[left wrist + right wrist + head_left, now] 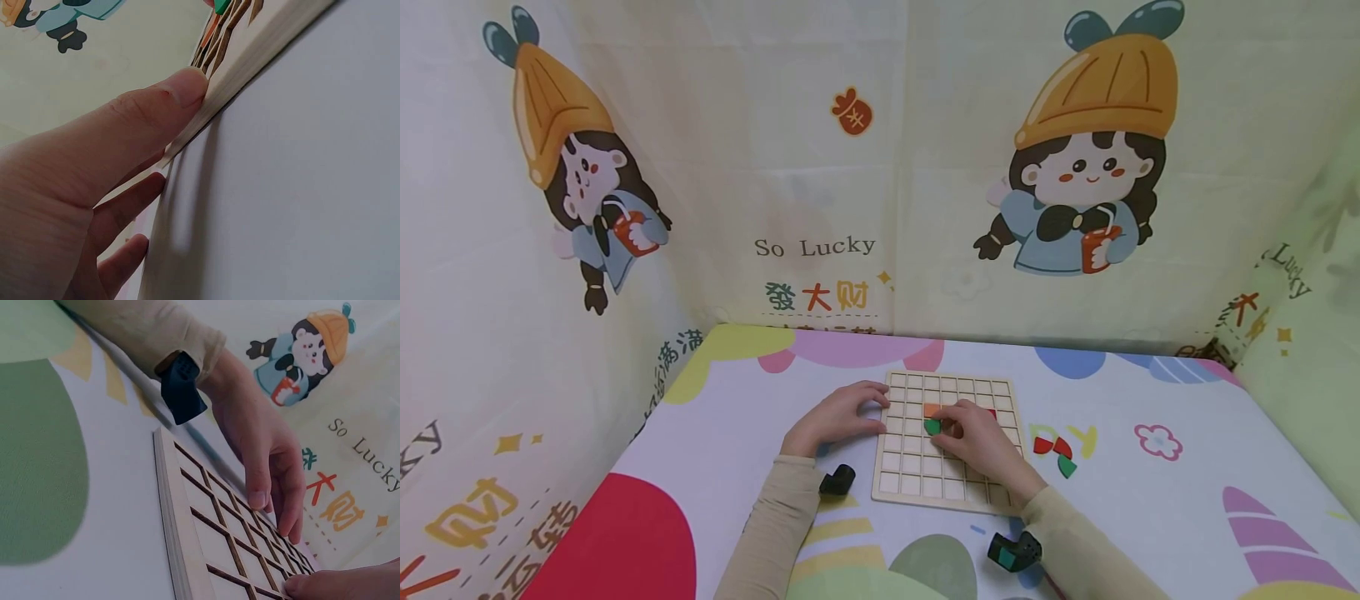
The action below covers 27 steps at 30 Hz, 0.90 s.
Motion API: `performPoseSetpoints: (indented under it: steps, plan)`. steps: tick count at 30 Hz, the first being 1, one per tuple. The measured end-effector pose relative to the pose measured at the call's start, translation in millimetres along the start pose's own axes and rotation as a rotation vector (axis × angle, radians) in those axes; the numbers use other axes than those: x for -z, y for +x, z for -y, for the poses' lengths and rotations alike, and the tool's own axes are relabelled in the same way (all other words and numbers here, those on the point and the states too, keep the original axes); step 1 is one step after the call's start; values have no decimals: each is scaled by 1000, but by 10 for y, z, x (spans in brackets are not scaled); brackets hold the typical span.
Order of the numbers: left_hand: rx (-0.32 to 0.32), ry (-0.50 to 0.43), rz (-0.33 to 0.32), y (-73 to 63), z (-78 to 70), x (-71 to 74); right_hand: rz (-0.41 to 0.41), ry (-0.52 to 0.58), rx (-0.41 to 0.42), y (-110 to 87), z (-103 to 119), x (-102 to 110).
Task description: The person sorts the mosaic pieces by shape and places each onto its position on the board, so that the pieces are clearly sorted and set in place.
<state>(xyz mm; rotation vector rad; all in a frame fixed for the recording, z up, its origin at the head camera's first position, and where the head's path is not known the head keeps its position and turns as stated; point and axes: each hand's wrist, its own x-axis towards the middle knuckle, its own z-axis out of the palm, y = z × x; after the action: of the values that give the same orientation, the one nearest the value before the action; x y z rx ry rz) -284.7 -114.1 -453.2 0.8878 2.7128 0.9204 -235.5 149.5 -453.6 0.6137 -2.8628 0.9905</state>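
A square wooden grid board (910,483) lies on the table. My left hand (842,415) is at its left side; in the left wrist view the thumb (187,87) touches the board's edge, with the other fingers spread along it. My right hand (977,437) reaches over the middle of the board. Thumb and index finger pinch a small green round-edged piece (932,427). Just beyond it, an orange piece (932,410) sits in a cell. Part of a red piece (992,413) shows past the right knuckles. The right hand hides the cells beneath it.
Right of the board lie loose pieces: a red one (1042,446), another red one (1063,447) and a green one (1067,467). Black wrist devices sit by the left sleeve (838,481) and right sleeve (1014,552). Printed cloth walls (925,208) enclose the table's back and sides.
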Motion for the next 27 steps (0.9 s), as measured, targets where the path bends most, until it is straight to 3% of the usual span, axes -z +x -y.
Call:
performPoseSetpoints:
  steps: [10, 27]
  plan:
    - [-10, -16, -4, -12, -19, 12, -21, 3, -56, 0, 11, -15]
    - [-17, 13, 0, 4, 9, 5, -44, -10, -38, -6, 9, -27]
